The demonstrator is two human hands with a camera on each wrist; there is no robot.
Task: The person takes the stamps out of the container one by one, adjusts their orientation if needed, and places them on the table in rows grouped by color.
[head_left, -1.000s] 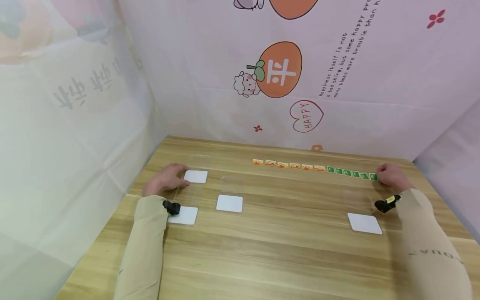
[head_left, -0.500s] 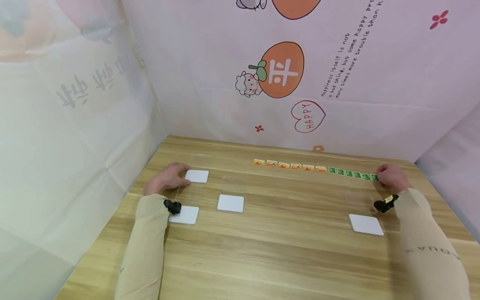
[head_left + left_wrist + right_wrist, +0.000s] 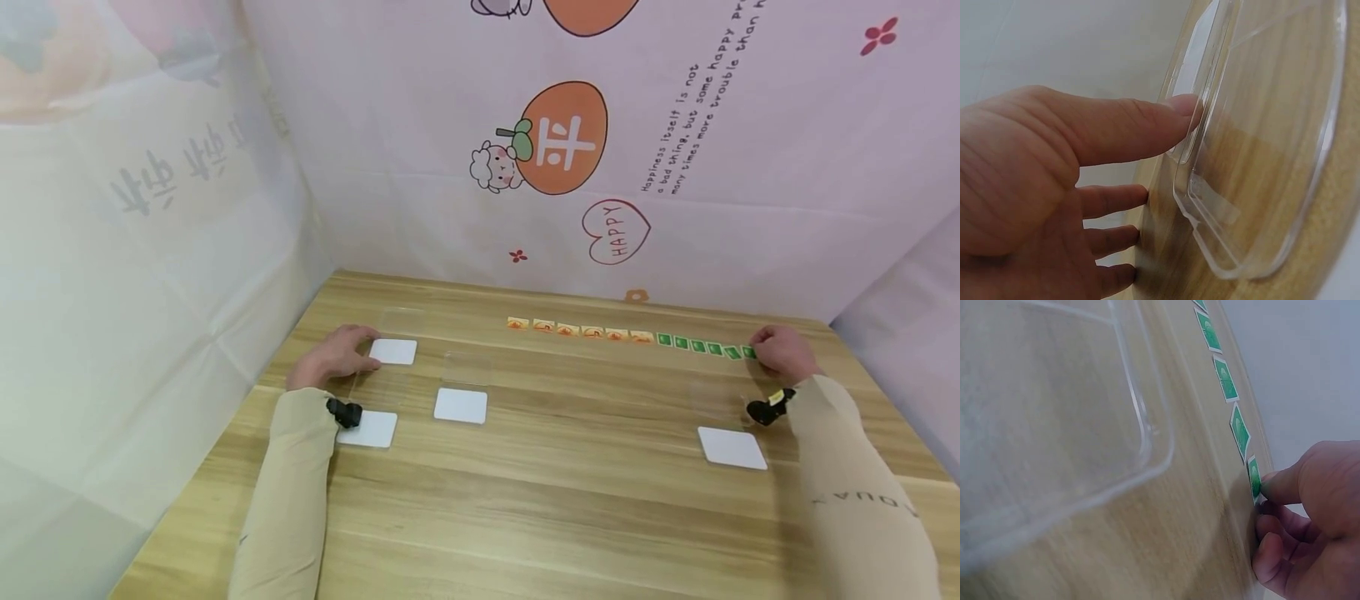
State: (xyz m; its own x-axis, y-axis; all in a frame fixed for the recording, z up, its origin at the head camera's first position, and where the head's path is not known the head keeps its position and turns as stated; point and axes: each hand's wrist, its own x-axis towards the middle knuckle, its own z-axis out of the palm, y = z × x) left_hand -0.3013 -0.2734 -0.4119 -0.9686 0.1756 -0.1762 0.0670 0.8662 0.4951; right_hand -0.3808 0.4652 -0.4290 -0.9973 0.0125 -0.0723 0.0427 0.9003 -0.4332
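My left hand (image 3: 337,357) lies at the left of the table beside a white card (image 3: 393,351) set in a clear plastic case. In the left wrist view the thumb (image 3: 1166,119) touches the clear case (image 3: 1225,187), and the other fingers are extended and spread, apart from it. At the right end of a row of small cards, my right hand (image 3: 783,352) pinches the last green card (image 3: 1254,475) at its edge between thumb and curled finger. Several more green cards (image 3: 697,346) lie to its left, then several orange cards (image 3: 592,332).
More clear cases with white cards lie on the wooden table (image 3: 570,508): one white card by the left wrist (image 3: 378,430), one in the middle (image 3: 461,406), one at the right (image 3: 732,448). Printed cloth (image 3: 420,167) hangs behind the table and at both sides.
My right hand has shifted slightly left over the last green card, covering more of it. The left hand stays by the same case. The head view has shifted a little.
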